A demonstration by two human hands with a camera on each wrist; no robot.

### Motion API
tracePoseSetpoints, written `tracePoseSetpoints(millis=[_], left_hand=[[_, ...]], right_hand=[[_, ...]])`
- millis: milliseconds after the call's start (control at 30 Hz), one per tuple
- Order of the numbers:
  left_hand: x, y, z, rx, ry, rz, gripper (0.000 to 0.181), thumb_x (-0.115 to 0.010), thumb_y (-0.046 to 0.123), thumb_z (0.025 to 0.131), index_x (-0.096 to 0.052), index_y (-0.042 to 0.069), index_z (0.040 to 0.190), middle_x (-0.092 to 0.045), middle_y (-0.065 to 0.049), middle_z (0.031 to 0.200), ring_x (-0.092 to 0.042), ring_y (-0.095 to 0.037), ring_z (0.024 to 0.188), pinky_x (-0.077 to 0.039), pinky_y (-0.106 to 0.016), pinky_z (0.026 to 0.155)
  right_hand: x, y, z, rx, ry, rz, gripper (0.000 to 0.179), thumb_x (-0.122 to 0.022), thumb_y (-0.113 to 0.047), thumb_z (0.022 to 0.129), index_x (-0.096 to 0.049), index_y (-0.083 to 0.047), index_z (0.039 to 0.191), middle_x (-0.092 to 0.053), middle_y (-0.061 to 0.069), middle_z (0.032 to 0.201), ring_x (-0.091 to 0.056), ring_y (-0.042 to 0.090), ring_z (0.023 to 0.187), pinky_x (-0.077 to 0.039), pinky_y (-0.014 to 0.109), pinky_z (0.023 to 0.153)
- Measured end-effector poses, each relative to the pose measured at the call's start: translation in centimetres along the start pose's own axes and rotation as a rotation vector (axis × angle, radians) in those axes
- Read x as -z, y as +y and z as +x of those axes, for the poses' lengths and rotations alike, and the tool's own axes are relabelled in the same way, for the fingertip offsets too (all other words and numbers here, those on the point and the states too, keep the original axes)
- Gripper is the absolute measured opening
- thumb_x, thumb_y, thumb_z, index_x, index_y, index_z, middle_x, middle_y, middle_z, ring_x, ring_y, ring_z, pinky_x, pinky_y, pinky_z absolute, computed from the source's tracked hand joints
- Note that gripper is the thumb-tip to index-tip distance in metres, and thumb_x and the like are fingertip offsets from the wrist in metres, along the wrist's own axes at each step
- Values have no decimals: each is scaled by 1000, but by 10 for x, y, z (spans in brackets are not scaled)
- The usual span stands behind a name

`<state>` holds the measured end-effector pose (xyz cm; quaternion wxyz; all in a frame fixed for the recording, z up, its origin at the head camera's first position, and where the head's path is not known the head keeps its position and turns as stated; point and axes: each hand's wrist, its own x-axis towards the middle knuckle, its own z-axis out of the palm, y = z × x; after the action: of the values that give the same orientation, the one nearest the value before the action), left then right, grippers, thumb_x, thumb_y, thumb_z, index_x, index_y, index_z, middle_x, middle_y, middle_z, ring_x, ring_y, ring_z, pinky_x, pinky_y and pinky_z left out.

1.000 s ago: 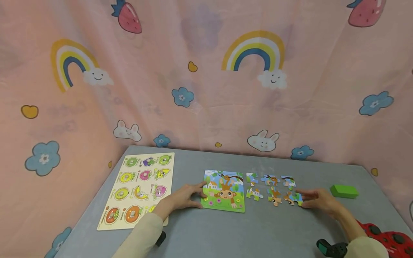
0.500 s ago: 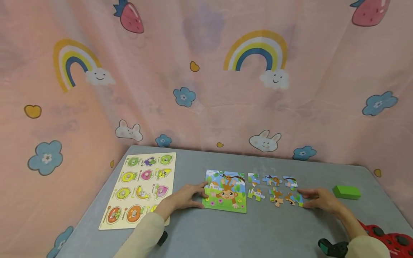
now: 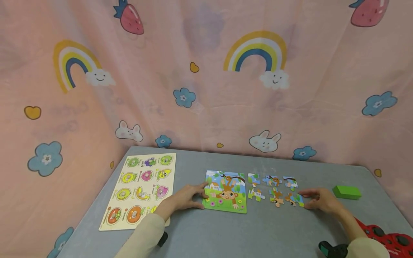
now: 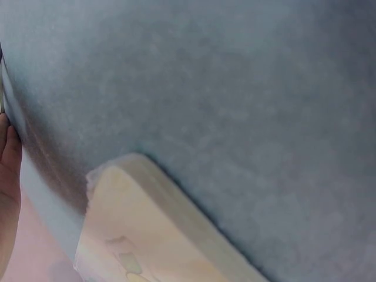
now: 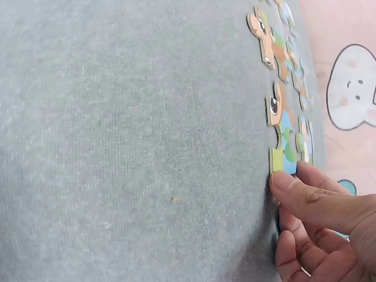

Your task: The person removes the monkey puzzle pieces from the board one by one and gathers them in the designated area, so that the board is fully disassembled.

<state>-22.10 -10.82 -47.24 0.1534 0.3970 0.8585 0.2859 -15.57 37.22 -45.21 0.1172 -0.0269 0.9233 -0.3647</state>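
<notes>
A square monkey picture puzzle board (image 3: pixel 224 204) lies flat in the middle of the table. My left hand (image 3: pixel 185 197) rests against its left edge, thumb and fingers spread apart. Only the edge of this hand (image 4: pixel 9 176) enters the left wrist view. Right of the board lie several loose jigsaw pieces in two rows, showing parts of a monkey, a house and trees. With thumb and forefinger, my right hand (image 3: pixel 322 200) pinches the right edge of the jigsaw piece at the near right end of the rows (image 5: pixel 286 144), which lies on the table.
A cream fruit puzzle board (image 3: pixel 148 208) lies at the left, partly under my left forearm. A green block (image 3: pixel 346 192) sits farther right. Near the right front are a red object with black round parts (image 3: pixel 387 236) and a black device (image 3: pixel 333 249). A pink patterned curtain (image 3: pixel 206 118) hangs behind.
Both hands keep their places at the board and the jigsaw piece. The head view has shifted slightly; the boards, pieces and green block lie as before.
</notes>
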Motion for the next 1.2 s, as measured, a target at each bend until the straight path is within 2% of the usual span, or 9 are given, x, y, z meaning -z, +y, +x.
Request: tracePoseSetpoints(millis=[167, 367, 500, 600, 733, 833, 967, 1100, 1200], left_hand=[[0, 0, 0, 8, -1, -1, 27, -74, 25, 83, -69, 13, 106, -34, -12, 152, -39, -26, 135, -38, -39, 105], [2, 1, 0, 8, -1, -27, 25, -74, 23, 83, -69, 11, 105, -34, -13, 152, -38, -26, 136, -37, -40, 106], [2, 1, 0, 8, 1, -33, 25, -75, 23, 83, -68, 11, 105, -34, -13, 152, -37, -26, 137, -35, -40, 107], [2, 0, 0, 8, 4, -19, 25, -75, 24, 83, -68, 12, 105, -34, -12, 151, -38, -25, 136, -36, -39, 107], [1, 1, 1, -1, 9, 4, 27, -75, 25, 83, -69, 12, 106, -36, -12, 151, -40, -25, 134, -36, -38, 106], [1, 3, 2, -1, 9, -2, 27, -75, 25, 83, -69, 12, 107, -36, -12, 151, -40, -24, 135, -36, -38, 107], [2, 5, 1, 3, 9, -15, 27, -74, 24, 84, -69, 11, 106, -36, -12, 151, -39, -24, 135, -35, -38, 107], [2, 5, 1, -6, 10, -11, 27, -74, 23, 84, -68, 10, 106, -37, -14, 150, -39, -25, 135, -36, -38, 107], [1, 4, 0, -12, 10, -7, 26, -75, 22, 84, -68, 10, 106, -37, -14, 150, -40, -25, 135, -36, -38, 106]], right_hand=[[2, -4, -1, -16, -6, 5, 48, -73, -2, 79, -57, 16, 119, -62, 29, 111, -58, 35, 99, -47, 27, 69], [3, -19, -4, -105, -4, 90, 52, -67, -13, 89, -48, 15, 129, -55, 34, 122, -52, 44, 110, -48, 31, 70], [-4, -36, -6, -107, -26, 171, 52, -64, -17, 92, -48, 13, 131, -56, 31, 125, -49, 44, 115, -46, 32, 74], [-15, -50, -7, -83, -58, 251, 53, -64, -19, 92, -48, 12, 132, -58, 26, 125, -49, 39, 117, -45, 33, 78], [-34, -69, -8, -40, -56, 330, 52, -67, -17, 90, -51, 11, 131, -61, 22, 122, -52, 29, 113, -46, 31, 80], [-50, -82, -7, -12, -47, 402, 51, -67, -14, 89, -51, 11, 130, -60, 23, 124, -57, 17, 106, -49, 29, 79], [-74, -98, -5, 28, -76, 500, 51, -66, -10, 90, -47, 14, 131, -57, 27, 127, -60, 11, 102, -50, 26, 78], [-96, -110, -2, 67, -113, 590, 51, -65, -6, 90, -45, 17, 131, -55, 30, 127, -60, 10, 103, -50, 26, 79], [-110, -121, 4, 55, -107, 656, 50, -65, -5, 90, -46, 16, 131, -54, 28, 129, -59, 14, 107, -50, 25, 80]])
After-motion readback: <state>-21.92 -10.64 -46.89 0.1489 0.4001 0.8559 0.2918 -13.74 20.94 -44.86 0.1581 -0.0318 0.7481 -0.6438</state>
